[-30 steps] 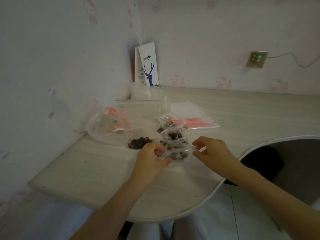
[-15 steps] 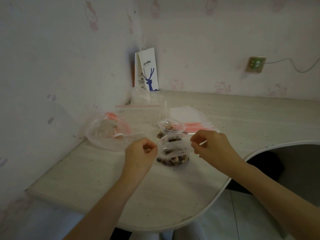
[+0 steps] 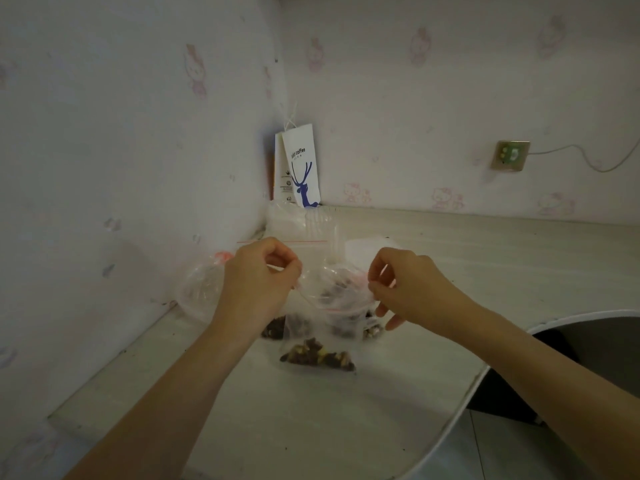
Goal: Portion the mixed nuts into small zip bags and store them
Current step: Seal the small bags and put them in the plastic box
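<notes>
A small clear zip bag (image 3: 320, 336) with a red seal strip hangs above the table, mixed nuts heaped in its bottom. My left hand (image 3: 258, 284) pinches its top left corner and my right hand (image 3: 403, 284) pinches its top right corner. The mouth sags open between them. Behind the bag lie other filled small bags (image 3: 372, 330), partly hidden. A loose pile of dark nuts (image 3: 272, 329) shows just under my left wrist.
A large clear bag with something pink inside (image 3: 201, 289) lies left by the wall. Empty zip bags (image 3: 301, 226) and a white coffee paper bag (image 3: 299, 168) sit in the corner. The table's curved edge (image 3: 478, 379) runs on the right. A wall socket (image 3: 510, 155) with a cable is on the far wall.
Both hands have lifted the small zip bag off the table and moved apart, stretching its top. The view has tilted up towards the wall.
</notes>
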